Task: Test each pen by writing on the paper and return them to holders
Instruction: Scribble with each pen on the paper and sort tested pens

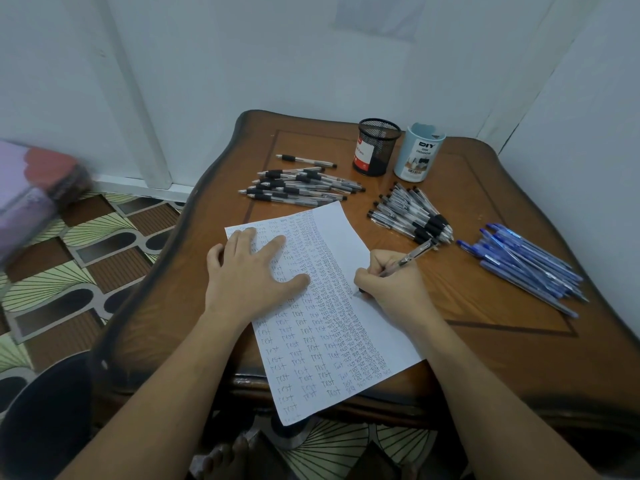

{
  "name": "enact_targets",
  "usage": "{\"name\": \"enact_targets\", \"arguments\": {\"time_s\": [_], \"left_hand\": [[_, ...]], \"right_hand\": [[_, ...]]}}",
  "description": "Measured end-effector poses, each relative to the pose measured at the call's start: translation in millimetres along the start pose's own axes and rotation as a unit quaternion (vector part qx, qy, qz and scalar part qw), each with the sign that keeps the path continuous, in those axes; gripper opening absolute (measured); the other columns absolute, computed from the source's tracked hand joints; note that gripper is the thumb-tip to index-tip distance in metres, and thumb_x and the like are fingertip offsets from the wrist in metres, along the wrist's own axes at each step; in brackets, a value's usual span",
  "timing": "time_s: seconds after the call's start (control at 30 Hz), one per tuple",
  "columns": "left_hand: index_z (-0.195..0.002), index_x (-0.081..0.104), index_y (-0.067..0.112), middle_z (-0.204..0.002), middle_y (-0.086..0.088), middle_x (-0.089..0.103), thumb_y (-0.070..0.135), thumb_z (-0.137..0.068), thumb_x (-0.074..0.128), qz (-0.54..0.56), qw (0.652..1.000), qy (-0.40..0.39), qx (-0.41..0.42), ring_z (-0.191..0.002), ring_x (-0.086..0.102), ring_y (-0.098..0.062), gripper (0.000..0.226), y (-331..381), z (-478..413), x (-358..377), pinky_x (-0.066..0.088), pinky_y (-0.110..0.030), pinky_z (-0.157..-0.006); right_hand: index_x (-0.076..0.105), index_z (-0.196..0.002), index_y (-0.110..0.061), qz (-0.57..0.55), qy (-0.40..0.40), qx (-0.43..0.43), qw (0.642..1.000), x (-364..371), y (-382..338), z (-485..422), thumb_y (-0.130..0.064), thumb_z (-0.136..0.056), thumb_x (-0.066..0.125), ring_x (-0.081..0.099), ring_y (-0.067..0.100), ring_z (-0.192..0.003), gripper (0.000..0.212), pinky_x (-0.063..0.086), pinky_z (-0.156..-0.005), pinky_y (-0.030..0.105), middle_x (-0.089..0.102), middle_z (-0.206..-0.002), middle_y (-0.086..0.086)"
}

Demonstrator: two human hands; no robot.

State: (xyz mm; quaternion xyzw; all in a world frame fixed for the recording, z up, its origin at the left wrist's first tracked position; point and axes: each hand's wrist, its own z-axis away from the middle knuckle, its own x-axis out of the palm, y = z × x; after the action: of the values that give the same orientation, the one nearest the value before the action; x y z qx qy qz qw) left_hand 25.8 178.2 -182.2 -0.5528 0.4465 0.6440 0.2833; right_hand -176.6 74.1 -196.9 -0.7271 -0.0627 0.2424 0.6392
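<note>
Honestly, my right hand (391, 285) pinched 1 pen (410, 257), tip on the paper (349, 237), while my left hand (249, 271) lay spread flat on the written rows. That paper overhung the table (485, 306) (unsupported there), so a hard stroke could have slid or creased it.

Dark wooden table (502, 306) with a scalloped edge stands in a corner between plain pale walls (277, 64). White trim (138, 109) runs up the left wall. Floor (86, 251) bears a brown, cream and black pattern. Light dim, even.
</note>
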Motion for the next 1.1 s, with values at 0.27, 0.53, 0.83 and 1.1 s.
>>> {"name": "enact_targets", "arguments": {"time_s": [0.27, 0.53, 0.83, 1.1], "left_hand": [[-0.15, 0.028, 0.047, -0.164, 0.0, 0.014, 0.084, -0.08, 0.037, -0.004, 1.0, 0.0, -0.002, -0.151, 0.005, -0.019, 0.079, -0.2, -0.5, 0.2, 0.0, -0.049, -0.12], [-0.149, 0.029, 0.047, -0.164, -0.002, 0.014, 0.084, -0.079, 0.038, 0.002, 1.0, 0.004, 0.002, -0.151, 0.004, -0.018, 0.079, -1.6, -0.5, 2.6, 0.0, -0.05, -0.119], [-0.149, 0.03, 0.046, -0.164, -0.001, 0.015, 0.083, -0.081, 0.038, 0.004, 1.0, 0.005, 0.006, -0.151, 0.005, -0.018, 0.078, -0.8, 0.3, -0.1, 0.0, -0.05, -0.12], [-0.15, 0.027, 0.046, -0.164, 0.0, 0.012, 0.084, -0.08, 0.035, 0.005, 1.0, -0.008, 0.002, -0.151, 0.003, -0.019, 0.08, -0.6, 0.6, -2.9, -0.001, -0.05, -0.12]], "right_hand": [[0.032, -0.059, 0.0, -0.011, -0.009, -0.005, 1.0, -1.5, -3.7, 2.7, 0.004, -0.076, 0.065, 0.042, 0.021, -0.062, 0.037, 0.044, -0.061, 0.035, 0.033, -0.061, 0.009], [0.032, -0.062, 0.006, -0.005, -0.004, -0.005, 1.0, -2.7, -2.0, 0.9, 0.004, -0.079, 0.066, 0.045, 0.022, -0.061, 0.038, 0.047, -0.061, 0.035, 0.035, -0.063, 0.012], [0.05, -0.051, -0.02, -0.259, 0.066, 0.101, 0.958, -19.5, -20.0, -8.0, -0.009, -0.099, 0.053, 0.044, 0.017, -0.054, 0.05, 0.039, -0.044, 0.023, 0.047, -0.053, 0.001], [0.06, -0.101, -0.015, -0.257, 0.04, 0.137, 0.956, -21.7, -33.8, -7.8, -0.043, -0.107, 0.036, 0.03, 0.014, -0.034, 0.037, 0.021, -0.038, 0.021, 0.035, -0.042, 0.003]]}}
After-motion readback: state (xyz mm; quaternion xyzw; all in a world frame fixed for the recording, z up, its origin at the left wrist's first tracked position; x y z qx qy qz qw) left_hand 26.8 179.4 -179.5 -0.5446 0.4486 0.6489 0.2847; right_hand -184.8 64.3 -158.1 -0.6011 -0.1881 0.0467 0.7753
